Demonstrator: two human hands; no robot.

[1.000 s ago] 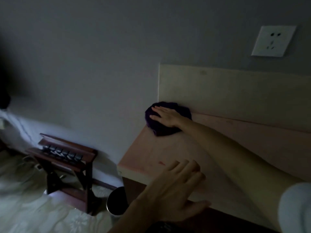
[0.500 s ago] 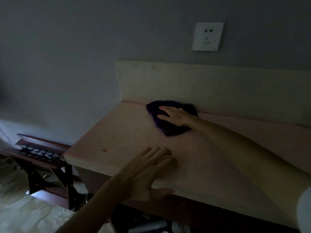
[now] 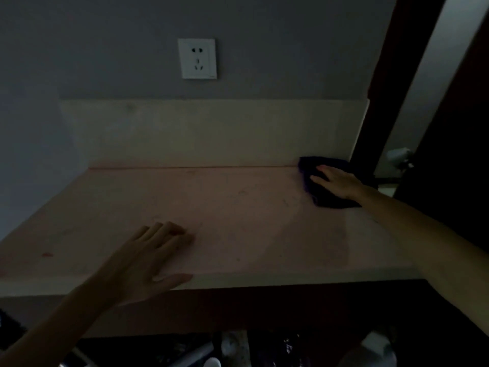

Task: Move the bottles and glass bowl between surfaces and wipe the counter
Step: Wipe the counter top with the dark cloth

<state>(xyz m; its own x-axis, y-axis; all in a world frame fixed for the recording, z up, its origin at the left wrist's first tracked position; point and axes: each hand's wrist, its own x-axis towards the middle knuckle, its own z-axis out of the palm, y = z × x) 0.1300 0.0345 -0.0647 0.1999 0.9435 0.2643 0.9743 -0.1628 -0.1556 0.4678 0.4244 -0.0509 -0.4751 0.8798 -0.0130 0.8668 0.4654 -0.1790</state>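
Observation:
The room is dim. A pale pinkish counter (image 3: pixel 238 207) fills the middle of the head view. A dark purple cloth (image 3: pixel 321 197) lies at its far right corner against the backsplash. My right hand (image 3: pixel 337 182) presses flat on the cloth with fingers stretched out. My left hand (image 3: pixel 148 258) rests palm down near the counter's front edge, fingers spread, thumb over the edge. No bottles or glass bowl stand on the counter. A whitish bottle-like shape (image 3: pixel 375 348) shows below the counter at the lower right, too dark to tell.
A cream backsplash (image 3: pixel 211 131) runs along the grey wall, with a white socket (image 3: pixel 197 58) above it. A dark door frame (image 3: pixel 397 75) stands right of the counter, with a handle (image 3: pixel 398 154) beyond. Dim clutter sits beneath the counter.
My right hand has slid the cloth from the counter's left back corner across to the right back corner. The view has swung right. My left hand stays near the front edge.

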